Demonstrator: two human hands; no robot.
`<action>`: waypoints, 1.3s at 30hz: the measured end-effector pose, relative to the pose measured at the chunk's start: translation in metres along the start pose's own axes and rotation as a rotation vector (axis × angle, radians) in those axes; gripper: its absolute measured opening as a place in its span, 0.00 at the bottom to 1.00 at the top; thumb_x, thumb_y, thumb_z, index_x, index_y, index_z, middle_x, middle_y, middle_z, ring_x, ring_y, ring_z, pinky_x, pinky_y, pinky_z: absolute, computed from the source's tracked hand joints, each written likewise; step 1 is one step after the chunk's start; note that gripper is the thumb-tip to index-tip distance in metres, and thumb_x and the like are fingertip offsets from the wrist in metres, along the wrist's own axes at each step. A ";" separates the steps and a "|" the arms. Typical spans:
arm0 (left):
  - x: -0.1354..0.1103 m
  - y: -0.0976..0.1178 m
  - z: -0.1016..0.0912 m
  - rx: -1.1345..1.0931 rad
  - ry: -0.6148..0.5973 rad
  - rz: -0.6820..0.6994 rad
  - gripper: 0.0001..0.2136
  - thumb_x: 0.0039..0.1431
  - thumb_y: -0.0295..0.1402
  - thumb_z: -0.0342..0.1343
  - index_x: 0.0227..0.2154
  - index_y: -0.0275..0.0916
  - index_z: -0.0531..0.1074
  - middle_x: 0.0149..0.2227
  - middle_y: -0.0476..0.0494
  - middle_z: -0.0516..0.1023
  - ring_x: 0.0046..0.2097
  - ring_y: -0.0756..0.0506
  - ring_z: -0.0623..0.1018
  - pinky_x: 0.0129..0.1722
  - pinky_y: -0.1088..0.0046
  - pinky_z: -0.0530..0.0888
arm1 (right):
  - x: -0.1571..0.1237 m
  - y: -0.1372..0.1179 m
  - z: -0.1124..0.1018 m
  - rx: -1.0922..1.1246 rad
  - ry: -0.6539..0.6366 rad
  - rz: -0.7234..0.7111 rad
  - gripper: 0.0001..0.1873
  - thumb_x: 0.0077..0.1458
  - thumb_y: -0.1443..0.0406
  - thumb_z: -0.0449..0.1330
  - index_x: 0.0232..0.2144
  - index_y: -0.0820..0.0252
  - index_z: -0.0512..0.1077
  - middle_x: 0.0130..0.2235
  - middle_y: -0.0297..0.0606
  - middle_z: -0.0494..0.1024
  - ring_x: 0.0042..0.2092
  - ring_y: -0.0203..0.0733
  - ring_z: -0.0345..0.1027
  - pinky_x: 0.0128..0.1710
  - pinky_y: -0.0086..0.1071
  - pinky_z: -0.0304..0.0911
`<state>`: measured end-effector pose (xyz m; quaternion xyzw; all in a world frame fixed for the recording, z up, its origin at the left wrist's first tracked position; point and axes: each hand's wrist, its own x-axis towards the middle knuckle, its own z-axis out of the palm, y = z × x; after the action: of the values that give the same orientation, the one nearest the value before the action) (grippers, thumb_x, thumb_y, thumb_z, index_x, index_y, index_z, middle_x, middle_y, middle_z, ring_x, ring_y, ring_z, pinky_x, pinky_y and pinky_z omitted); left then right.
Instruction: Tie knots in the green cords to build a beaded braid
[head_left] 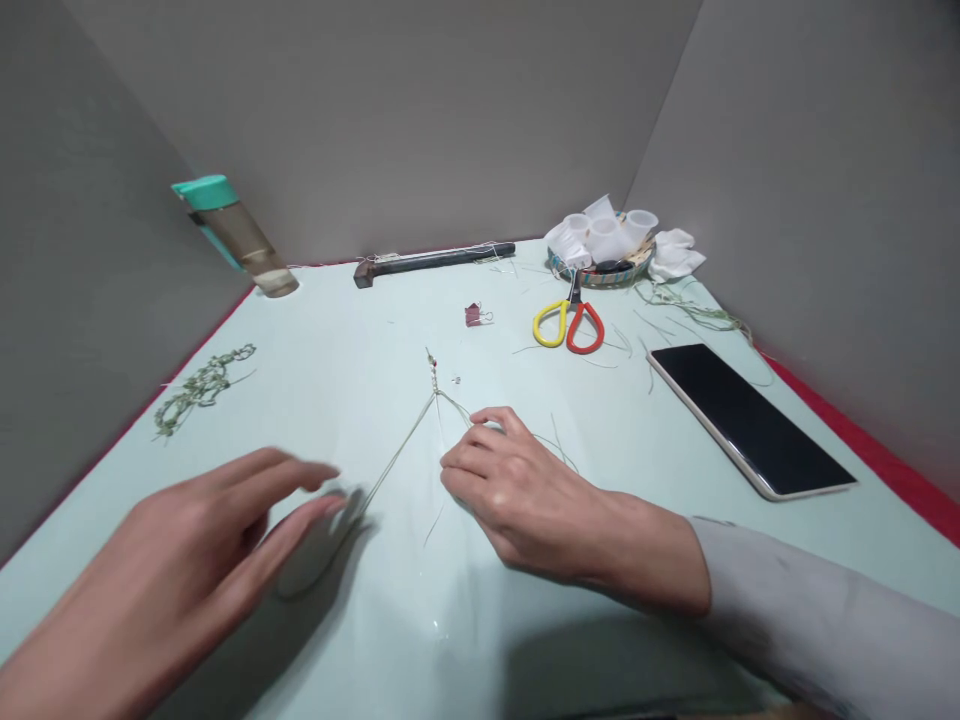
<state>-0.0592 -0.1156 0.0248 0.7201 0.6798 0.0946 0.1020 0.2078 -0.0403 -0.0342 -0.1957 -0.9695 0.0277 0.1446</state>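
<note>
Thin pale green cords (409, 440) lie on the light table, joined at a small knot with a red bead (433, 366) near the middle. My right hand (517, 490) rests on the table with its fingers curled over the right strands, pinching a cord. My left hand (225, 530) hovers low at the front left, fingers stretched out and a little blurred, its fingertips close to the left strand. It holds nothing that I can see.
Yellow and red scissors (568, 325), a small binder clip (474, 315), a black phone (750, 418), a dish of white cups (604, 245), a teal-capped bottle (236, 235), a dark bar (435, 260) at the back, a knotted green cord piece (202, 385) at left.
</note>
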 end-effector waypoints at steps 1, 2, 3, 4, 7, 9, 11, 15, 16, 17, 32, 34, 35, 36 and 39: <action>0.017 0.009 0.001 0.051 -0.047 0.021 0.22 0.62 0.56 0.46 0.39 0.52 0.81 0.39 0.47 0.85 0.34 0.38 0.82 0.34 0.61 0.75 | 0.001 0.000 0.000 0.012 -0.006 0.018 0.12 0.53 0.78 0.53 0.34 0.63 0.73 0.37 0.38 0.78 0.39 0.43 0.64 0.56 0.42 0.50; 0.034 0.018 0.003 0.067 -0.079 0.042 0.21 0.63 0.54 0.46 0.41 0.49 0.81 0.39 0.45 0.84 0.36 0.38 0.82 0.37 0.60 0.75 | 0.002 0.001 -0.001 0.021 -0.009 0.041 0.11 0.55 0.77 0.53 0.36 0.63 0.73 0.39 0.39 0.79 0.41 0.43 0.65 0.55 0.42 0.50; 0.050 0.026 0.007 0.074 -0.090 0.059 0.19 0.63 0.51 0.49 0.42 0.47 0.80 0.39 0.45 0.84 0.37 0.38 0.81 0.40 0.59 0.75 | 0.004 0.002 -0.002 0.028 -0.009 0.074 0.11 0.58 0.75 0.53 0.39 0.63 0.73 0.41 0.40 0.79 0.43 0.44 0.65 0.55 0.42 0.51; 0.065 0.033 0.012 0.088 -0.103 0.072 0.17 0.65 0.48 0.51 0.42 0.45 0.79 0.40 0.44 0.83 0.39 0.39 0.81 0.42 0.58 0.75 | 0.006 0.003 -0.003 0.031 -0.009 0.114 0.11 0.62 0.73 0.52 0.42 0.64 0.73 0.43 0.41 0.79 0.44 0.44 0.66 0.54 0.42 0.51; 0.096 0.044 0.027 0.128 -0.142 0.090 0.12 0.67 0.42 0.57 0.43 0.38 0.76 0.43 0.43 0.80 0.43 0.42 0.80 0.46 0.57 0.77 | 0.016 0.007 -0.007 0.015 -0.010 0.258 0.14 0.69 0.67 0.48 0.46 0.64 0.72 0.45 0.44 0.78 0.46 0.46 0.66 0.49 0.42 0.53; 0.105 0.046 0.034 0.145 -0.156 0.082 0.12 0.67 0.41 0.59 0.44 0.37 0.75 0.44 0.43 0.80 0.44 0.43 0.80 0.46 0.57 0.79 | 0.025 0.009 -0.009 -0.009 -0.024 0.341 0.15 0.71 0.63 0.48 0.45 0.64 0.73 0.44 0.45 0.78 0.46 0.48 0.66 0.46 0.43 0.53; 0.108 0.046 0.037 0.152 -0.157 0.073 0.12 0.67 0.40 0.59 0.46 0.37 0.75 0.45 0.42 0.80 0.45 0.43 0.80 0.46 0.57 0.80 | 0.034 0.011 -0.010 -0.030 -0.051 0.391 0.16 0.70 0.59 0.51 0.43 0.63 0.73 0.44 0.45 0.77 0.46 0.50 0.66 0.46 0.44 0.55; 0.106 0.045 0.040 0.138 -0.165 0.078 0.11 0.68 0.39 0.59 0.46 0.37 0.75 0.46 0.42 0.80 0.45 0.43 0.81 0.46 0.58 0.80 | 0.050 0.013 -0.010 -0.053 -0.147 0.413 0.12 0.68 0.61 0.54 0.41 0.64 0.74 0.43 0.44 0.77 0.45 0.47 0.69 0.49 0.45 0.61; 0.105 0.045 0.040 0.131 -0.165 0.079 0.11 0.68 0.38 0.59 0.46 0.37 0.75 0.46 0.42 0.80 0.45 0.43 0.81 0.46 0.58 0.80 | 0.053 0.013 -0.009 -0.059 -0.173 0.419 0.11 0.68 0.62 0.55 0.41 0.64 0.74 0.42 0.42 0.78 0.45 0.46 0.71 0.49 0.45 0.64; 0.105 0.044 0.041 0.123 -0.164 0.079 0.11 0.68 0.38 0.58 0.46 0.37 0.75 0.47 0.42 0.80 0.45 0.43 0.81 0.46 0.58 0.80 | 0.055 0.014 -0.009 -0.063 -0.197 0.428 0.10 0.68 0.63 0.56 0.42 0.63 0.74 0.43 0.40 0.78 0.44 0.44 0.72 0.50 0.45 0.66; 0.106 0.033 0.049 -0.257 -0.112 -0.003 0.12 0.68 0.40 0.57 0.45 0.36 0.75 0.42 0.44 0.80 0.40 0.45 0.81 0.42 0.61 0.81 | 0.046 0.036 -0.020 0.278 -0.154 0.482 0.06 0.63 0.70 0.51 0.38 0.60 0.67 0.30 0.33 0.72 0.29 0.36 0.58 0.31 0.34 0.51; 0.109 0.032 0.049 -0.314 -0.139 -0.030 0.12 0.68 0.40 0.58 0.45 0.36 0.75 0.42 0.44 0.80 0.40 0.45 0.81 0.42 0.61 0.81 | 0.042 0.039 -0.019 0.306 -0.144 0.468 0.05 0.64 0.68 0.51 0.37 0.59 0.67 0.31 0.33 0.71 0.32 0.36 0.58 0.33 0.34 0.52; 0.110 0.032 0.049 -0.334 -0.158 -0.046 0.12 0.68 0.40 0.58 0.45 0.36 0.75 0.42 0.44 0.80 0.40 0.45 0.81 0.41 0.61 0.81 | 0.039 0.041 -0.019 0.318 -0.141 0.465 0.05 0.65 0.67 0.51 0.36 0.58 0.66 0.32 0.33 0.71 0.33 0.36 0.59 0.34 0.34 0.52; 0.110 0.032 0.048 -0.351 -0.177 -0.060 0.12 0.68 0.40 0.58 0.45 0.36 0.75 0.42 0.44 0.80 0.39 0.45 0.81 0.41 0.62 0.81 | 0.038 0.043 -0.018 0.330 -0.142 0.465 0.06 0.65 0.66 0.51 0.35 0.58 0.66 0.32 0.33 0.71 0.33 0.36 0.59 0.35 0.33 0.52; 0.110 0.033 0.048 -0.374 -0.223 -0.086 0.12 0.68 0.41 0.57 0.44 0.36 0.75 0.41 0.44 0.80 0.38 0.45 0.81 0.40 0.62 0.81 | 0.036 0.047 -0.019 0.374 -0.154 0.478 0.08 0.66 0.64 0.52 0.33 0.58 0.67 0.30 0.31 0.71 0.31 0.35 0.58 0.34 0.33 0.51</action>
<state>-0.0080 -0.0086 -0.0121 0.6650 0.6649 0.1344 0.3123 0.1992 0.0169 -0.0119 -0.3855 -0.8822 0.2537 0.0936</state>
